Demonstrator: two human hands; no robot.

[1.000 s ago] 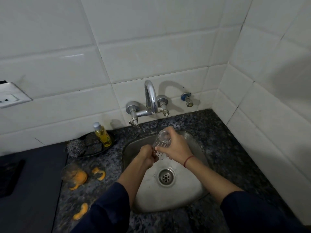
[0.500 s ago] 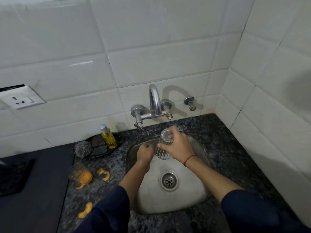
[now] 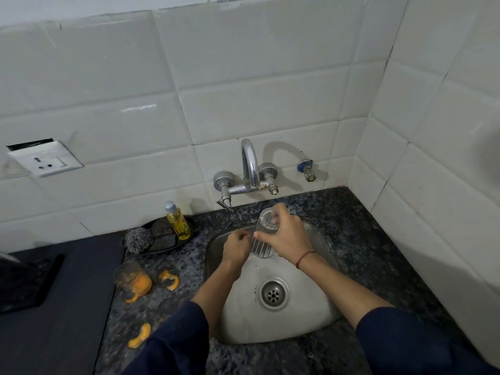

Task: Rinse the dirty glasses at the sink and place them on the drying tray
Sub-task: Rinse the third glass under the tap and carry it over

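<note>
Barely shifted, right grip (image 3: 287,239) clasps one glass (image 3: 262,246) over sink (image 3: 243,320); left grip (image 3: 236,248), hold unclear; second glass (image 3: 132,277) on counter (image 3: 354,239).

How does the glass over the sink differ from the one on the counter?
The held glass is gripped by the right hand and tilted above the sink. The counter glass stands untouched, left of the sink. The held glass looks clear inside, while the counter glass shows orange residue, with orange peel bits lying around it. Both are transparent.
</note>
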